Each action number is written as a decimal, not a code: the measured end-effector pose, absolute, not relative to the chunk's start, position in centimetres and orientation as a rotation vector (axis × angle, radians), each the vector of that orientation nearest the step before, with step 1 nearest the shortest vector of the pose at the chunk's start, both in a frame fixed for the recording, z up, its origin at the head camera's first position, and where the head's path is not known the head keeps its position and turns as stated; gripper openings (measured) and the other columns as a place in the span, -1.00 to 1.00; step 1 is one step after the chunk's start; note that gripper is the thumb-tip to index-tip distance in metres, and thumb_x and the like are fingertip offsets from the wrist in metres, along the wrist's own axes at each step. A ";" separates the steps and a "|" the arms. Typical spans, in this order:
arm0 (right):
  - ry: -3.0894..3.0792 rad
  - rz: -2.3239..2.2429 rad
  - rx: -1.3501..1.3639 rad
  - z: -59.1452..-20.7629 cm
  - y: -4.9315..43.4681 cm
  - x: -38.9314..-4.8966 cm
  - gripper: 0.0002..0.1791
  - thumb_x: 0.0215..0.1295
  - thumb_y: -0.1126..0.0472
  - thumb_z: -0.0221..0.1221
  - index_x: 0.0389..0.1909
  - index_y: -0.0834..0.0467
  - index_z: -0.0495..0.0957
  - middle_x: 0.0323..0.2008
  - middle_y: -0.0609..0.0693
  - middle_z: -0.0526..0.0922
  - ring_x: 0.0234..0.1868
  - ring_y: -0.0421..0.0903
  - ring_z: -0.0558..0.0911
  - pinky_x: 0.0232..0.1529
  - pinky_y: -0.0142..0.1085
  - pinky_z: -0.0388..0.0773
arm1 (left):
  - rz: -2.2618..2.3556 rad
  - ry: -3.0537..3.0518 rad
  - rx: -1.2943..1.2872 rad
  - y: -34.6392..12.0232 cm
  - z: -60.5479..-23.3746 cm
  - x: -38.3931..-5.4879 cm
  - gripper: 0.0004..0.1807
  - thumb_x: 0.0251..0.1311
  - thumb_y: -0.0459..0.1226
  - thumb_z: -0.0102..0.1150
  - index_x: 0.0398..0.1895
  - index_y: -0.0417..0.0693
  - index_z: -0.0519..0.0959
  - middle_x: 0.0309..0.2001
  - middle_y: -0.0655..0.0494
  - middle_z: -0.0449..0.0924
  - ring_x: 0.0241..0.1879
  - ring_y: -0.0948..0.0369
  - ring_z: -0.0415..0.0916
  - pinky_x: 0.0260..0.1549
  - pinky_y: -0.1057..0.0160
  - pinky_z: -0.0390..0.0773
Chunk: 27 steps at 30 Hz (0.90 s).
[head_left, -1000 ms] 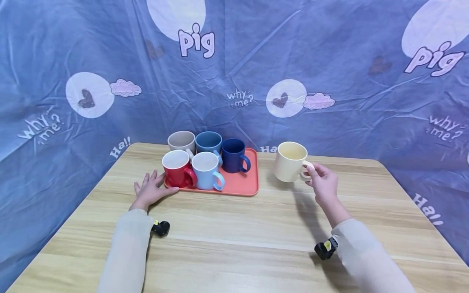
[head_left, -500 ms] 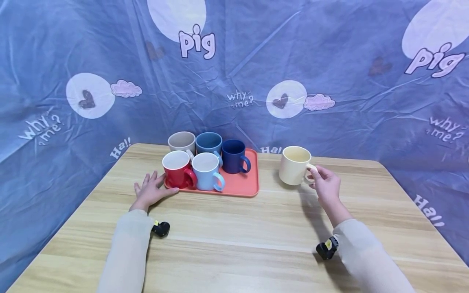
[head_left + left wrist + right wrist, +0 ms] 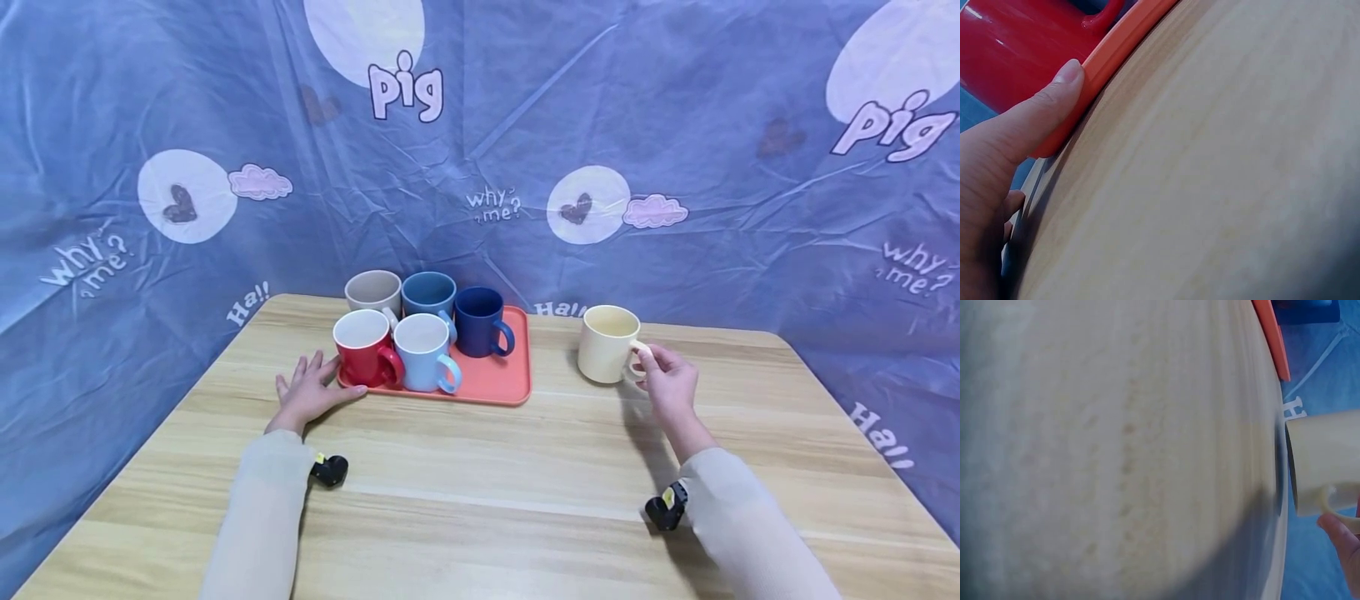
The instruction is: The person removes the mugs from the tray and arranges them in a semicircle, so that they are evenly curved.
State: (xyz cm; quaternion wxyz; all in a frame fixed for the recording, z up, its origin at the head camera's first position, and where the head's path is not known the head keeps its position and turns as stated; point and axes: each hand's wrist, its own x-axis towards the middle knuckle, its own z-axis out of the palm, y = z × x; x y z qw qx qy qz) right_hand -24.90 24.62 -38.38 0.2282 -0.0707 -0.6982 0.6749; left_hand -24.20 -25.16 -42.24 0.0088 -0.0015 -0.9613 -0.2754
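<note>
My right hand [image 3: 669,385] pinches the yellow cup [image 3: 603,348] by its handle [image 3: 637,345], and my left hand [image 3: 307,397], fingers spread, touches the tray [image 3: 495,379].

my left arm [image 3: 258,517] was stretched forward | my left hand [image 3: 309,395] lay splayed | my right arm [image 3: 753,525] was stretched forward | my right hand [image 3: 670,383] was pinching

Blue cloth [image 3: 450,158] behind wooden table [image 3: 480,475]

Cream on the centre-right mug [image 3: 602,352]; coral on the tray [image 3: 491,380]; white-lined red, light blue on its lower-row mugs [image 3: 363,360]; grey, teal-blue, navy on its upper-row mugs [image 3: 429,293]; pale wood grain on the tabletop [image 3: 480,508]; pink clouds, white lettering on the blue cloth [image 3: 465,142]
</note>
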 end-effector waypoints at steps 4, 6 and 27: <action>-1.932 1.856 -0.196 -39.4 25.2 -25.5 -0.92 0.10 0.31 0.15 -0.39 0.12 0.59 -0.50 -0.17 0.60 -0.54 -0.27 0.54 -0.64 -0.46 0.48 | -0.867 -3.002 -0.009 -25.1 -42.2 -24.1 0.05 -0.27 0.32 0.09 0.28 -0.07 0.08 0.26 -0.32 -0.20 0.21 -0.22 -0.44 -0.09 -0.29 -0.60; -1.924 1.845 -0.178 -40.6 26.0 -26.3 -0.94 0.08 0.24 0.17 -0.41 0.07 0.60 -0.49 -0.16 0.61 -0.53 -0.28 0.54 -0.64 -0.47 0.48 | -0.871 -3.002 -0.010 -25.1 -42.2 -24.1 0.05 -0.27 0.32 0.09 0.28 -0.06 0.08 0.27 -0.32 -0.21 0.21 -0.22 -0.44 -0.09 -0.29 -0.60; -1.868 2.034 -0.320 -38.0 25.9 -26.6 -0.89 0.16 0.35 0.07 -0.32 0.21 0.53 -0.50 -0.17 0.59 -0.43 -0.26 0.53 -0.60 -0.45 0.48 | -0.860 -3.002 0.002 -25.0 -41.8 -24.1 0.04 -0.26 0.30 0.10 0.29 -0.05 0.07 0.27 -0.32 -0.21 0.22 -0.21 -0.44 -0.08 -0.29 -0.59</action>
